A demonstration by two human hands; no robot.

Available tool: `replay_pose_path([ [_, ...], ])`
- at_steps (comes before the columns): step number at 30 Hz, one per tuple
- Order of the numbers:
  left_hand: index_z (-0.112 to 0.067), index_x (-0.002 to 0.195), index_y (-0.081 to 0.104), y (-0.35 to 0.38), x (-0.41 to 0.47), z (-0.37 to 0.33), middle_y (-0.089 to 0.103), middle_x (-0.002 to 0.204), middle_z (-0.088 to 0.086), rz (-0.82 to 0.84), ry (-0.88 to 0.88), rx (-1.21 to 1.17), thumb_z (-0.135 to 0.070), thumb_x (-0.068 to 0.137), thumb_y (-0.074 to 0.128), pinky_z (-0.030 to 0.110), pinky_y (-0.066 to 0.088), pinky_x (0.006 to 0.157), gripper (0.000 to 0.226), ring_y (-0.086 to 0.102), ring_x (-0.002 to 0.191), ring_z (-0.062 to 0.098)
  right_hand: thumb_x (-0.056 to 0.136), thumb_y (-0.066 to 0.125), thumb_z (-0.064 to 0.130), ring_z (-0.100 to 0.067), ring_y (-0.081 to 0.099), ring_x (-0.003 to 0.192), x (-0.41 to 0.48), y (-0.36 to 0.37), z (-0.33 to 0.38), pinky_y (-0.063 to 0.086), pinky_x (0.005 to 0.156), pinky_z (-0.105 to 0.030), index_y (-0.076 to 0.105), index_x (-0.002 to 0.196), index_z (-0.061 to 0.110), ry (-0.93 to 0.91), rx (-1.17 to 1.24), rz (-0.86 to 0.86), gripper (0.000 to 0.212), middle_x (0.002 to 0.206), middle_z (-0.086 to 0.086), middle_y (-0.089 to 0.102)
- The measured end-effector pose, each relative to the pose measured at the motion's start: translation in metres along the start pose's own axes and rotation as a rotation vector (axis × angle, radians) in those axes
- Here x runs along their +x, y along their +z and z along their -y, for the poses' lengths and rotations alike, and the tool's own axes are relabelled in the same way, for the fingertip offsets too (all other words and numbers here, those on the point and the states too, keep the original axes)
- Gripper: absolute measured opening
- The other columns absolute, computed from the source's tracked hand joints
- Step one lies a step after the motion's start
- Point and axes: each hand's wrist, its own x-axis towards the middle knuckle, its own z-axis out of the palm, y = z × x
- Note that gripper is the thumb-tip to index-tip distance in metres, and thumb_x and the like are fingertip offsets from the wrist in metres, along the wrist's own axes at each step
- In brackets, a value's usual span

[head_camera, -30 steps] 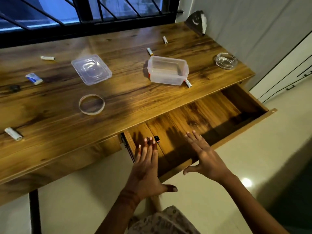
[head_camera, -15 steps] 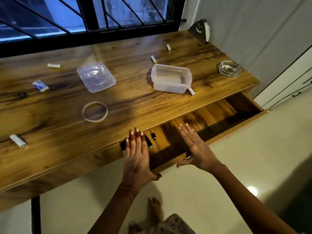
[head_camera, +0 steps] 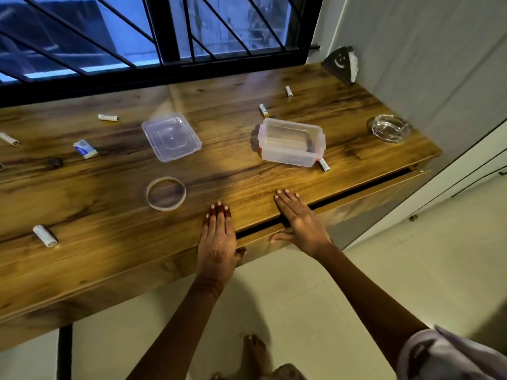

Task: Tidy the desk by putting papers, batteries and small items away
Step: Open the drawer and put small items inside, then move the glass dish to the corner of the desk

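The wooden surface [head_camera: 109, 204] carries all the loose things. The drawer [head_camera: 365, 204] under its right half stands almost shut, and only a thin dark slit shows beneath the edge.

The clear box [head_camera: 292, 142] sits open and looks empty on the right. Its lid [head_camera: 171, 137] lies flat, well apart to the left, which probably leaves the box ready to take small items.

The left grip [head_camera: 218, 237] and the right grip [head_camera: 300, 219] both lie flat with straight fingers over the front edge of the surface, holding nothing. Each thumb hangs down against the drawer front. That pose suits pressing the drawer home rather than picking anything up.

A tape ring [head_camera: 164, 207] lies flat near the left grip. A glass ashtray [head_camera: 391, 128] sits by the right edge.

The batteries are scattered:
- one [head_camera: 323, 164] touches the box's near corner
- one [head_camera: 264, 110] is just behind the box
- one [head_camera: 288, 91] is farther back
- one [head_camera: 45, 235] is at the near left
- two [head_camera: 108, 117] [head_camera: 9, 139] are at the far left

A small blue-and-white packet [head_camera: 85, 148] lies among them. No papers show on the surface, so the batteries look like the next job.
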Motion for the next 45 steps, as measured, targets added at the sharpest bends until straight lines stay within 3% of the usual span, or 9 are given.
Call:
replay_pose_path([
  [7, 0.008, 0.120, 0.056, 0.008, 0.007, -0.002, 0.060, 0.124, 0.024, -0.061, 0.034, 0.046, -0.020, 0.077, 0.052, 0.040, 0.049, 0.095, 0.052, 0.062, 0.112, 0.033, 0.077, 0.048, 0.051, -0.033, 0.063, 0.109, 0.012, 0.014, 0.012, 0.051, 0.090, -0.044, 0.064, 0.111, -0.001, 0.093, -0.025, -0.165, 0.064, 0.113, -0.017, 0.067],
  [15, 0.009, 0.118, 0.058, 0.009, 0.007, -0.001, 0.062, 0.121, 0.024, -0.038, 0.025, 0.030, -0.020, 0.078, 0.041, 0.041, 0.049, 0.093, 0.052, 0.063, 0.109, 0.033, 0.078, 0.044, 0.053, -0.032, 0.065, 0.106, 0.012, 0.014, 0.011, 0.053, 0.086, -0.043, 0.065, 0.109, 0.001, 0.094, -0.115, -0.160, 0.065, 0.109, -0.016, 0.069],
  [20, 0.006, 0.121, 0.056, -0.013, 0.002, -0.004, 0.059, 0.125, 0.023, 0.000, -0.040, -0.020, -0.039, 0.058, 0.082, 0.037, 0.048, 0.096, 0.082, 0.060, 0.114, 0.031, 0.058, 0.076, 0.052, -0.031, 0.066, 0.102, 0.012, 0.006, 0.015, 0.056, 0.079, -0.041, 0.066, 0.106, 0.003, 0.122, -0.071, -0.139, 0.069, 0.106, -0.014, 0.070],
  [23, 0.002, 0.142, 0.027, -0.028, 0.002, -0.007, 0.033, 0.149, 0.020, -0.005, -0.069, -0.133, -0.052, 0.087, 0.048, 0.036, 0.022, 0.115, 0.080, 0.030, 0.140, 0.029, 0.058, 0.079, 0.050, -0.030, 0.060, 0.113, 0.012, -0.002, 0.017, 0.056, 0.085, -0.044, 0.061, 0.116, 0.004, 0.166, 0.049, -0.152, 0.076, 0.118, -0.013, 0.064],
  [26, 0.005, 0.123, 0.055, -0.026, 0.010, -0.005, 0.059, 0.126, 0.022, -0.003, -0.040, -0.203, -0.047, 0.080, 0.046, 0.039, 0.033, 0.109, 0.069, 0.054, 0.121, 0.033, 0.062, 0.071, 0.058, -0.023, 0.043, 0.129, 0.012, -0.016, 0.016, 0.041, 0.106, -0.041, 0.047, 0.132, 0.010, 0.229, 0.339, -0.186, 0.088, 0.137, -0.009, 0.049],
  [28, 0.005, 0.121, 0.057, -0.032, 0.019, -0.008, 0.059, 0.126, 0.020, -0.054, -0.013, -0.220, -0.045, 0.081, 0.043, 0.035, 0.023, 0.112, 0.065, 0.056, 0.119, 0.032, 0.063, 0.067, 0.062, -0.020, 0.040, 0.130, 0.013, -0.027, 0.016, 0.037, 0.109, -0.035, 0.045, 0.133, 0.012, 0.280, 0.471, -0.320, 0.089, 0.139, -0.008, 0.046],
  [32, -0.005, 0.146, 0.020, -0.048, 0.054, -0.022, 0.019, 0.156, 0.011, -0.231, -0.013, -0.488, -0.038, 0.094, 0.042, 0.023, -0.008, 0.112, 0.065, 0.011, 0.146, 0.022, 0.077, 0.067, 0.042, -0.021, 0.038, 0.132, 0.035, -0.046, -0.001, 0.034, 0.109, -0.031, 0.039, 0.137, 0.011, 0.493, 0.623, -0.525, 0.073, 0.144, -0.008, 0.041],
  [40, -0.009, 0.146, 0.024, -0.067, 0.151, -0.044, 0.023, 0.155, 0.010, -0.277, -0.104, -0.735, -0.032, 0.093, 0.049, 0.029, 0.008, 0.118, 0.063, 0.013, 0.145, 0.022, 0.084, 0.060, 0.043, -0.023, 0.030, 0.138, 0.092, -0.057, -0.076, 0.032, 0.113, -0.044, 0.027, 0.143, 0.010, 0.612, 0.716, -0.534, 0.075, 0.151, -0.009, 0.030],
  [45, -0.009, 0.147, 0.016, -0.075, 0.197, -0.052, 0.014, 0.157, 0.009, -0.277, -0.107, -0.677, -0.036, 0.095, 0.043, 0.031, 0.005, 0.119, 0.064, 0.007, 0.146, 0.021, 0.087, 0.058, 0.039, -0.022, 0.030, 0.137, 0.118, -0.073, -0.116, 0.028, 0.114, -0.035, 0.026, 0.143, 0.007, 0.616, 0.661, -0.542, 0.072, 0.148, -0.010, 0.032],
])
